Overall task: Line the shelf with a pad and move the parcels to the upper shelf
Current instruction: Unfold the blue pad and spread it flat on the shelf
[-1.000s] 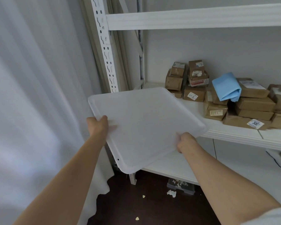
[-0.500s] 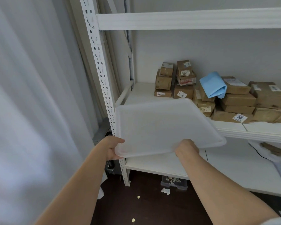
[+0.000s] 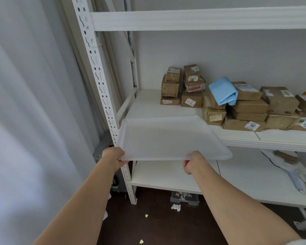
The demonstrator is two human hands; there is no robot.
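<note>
Head view: lining step in hand, by the look of it, with the pad (image 3: 168, 138) held flat and level at the front lip of the middle shelf (image 3: 148, 105), far edge already over the bare left end of that board, near edge out in the air toward the person. Translucent white sheet with rounded corners and a slight raised rim, lying just in front of the parcels (image 3: 214, 101), not touching them as far as can be told.

Parcels untouched: brown boxes stacked along the back and right of the middle shelf, a folded blue cloth (image 3: 223, 91) draped across two of them. Upper shelf (image 3: 201, 20) overhead, showing only its front beam from below, top surface hidden.

Grip: left hand (image 3: 113, 156) clamped on the near left corner of the pad, thumb on top, fingers curled under and out of sight. Right hand (image 3: 193, 161) clamped on the near edge further right, fingers wrapped beneath the rim, knuckles toward the camera. Both closed firmly on the sheet, none spread.

Next move, as a judgement: either sliding the pad forward onto the bare patch or raising it toward the upper shelf, which shelf being meant not settled by this moment. Either way calls for keeping the sheet level, clearing the perforated upright (image 3: 99, 82) at left, and stopping short of the nearest box stack.
</note>
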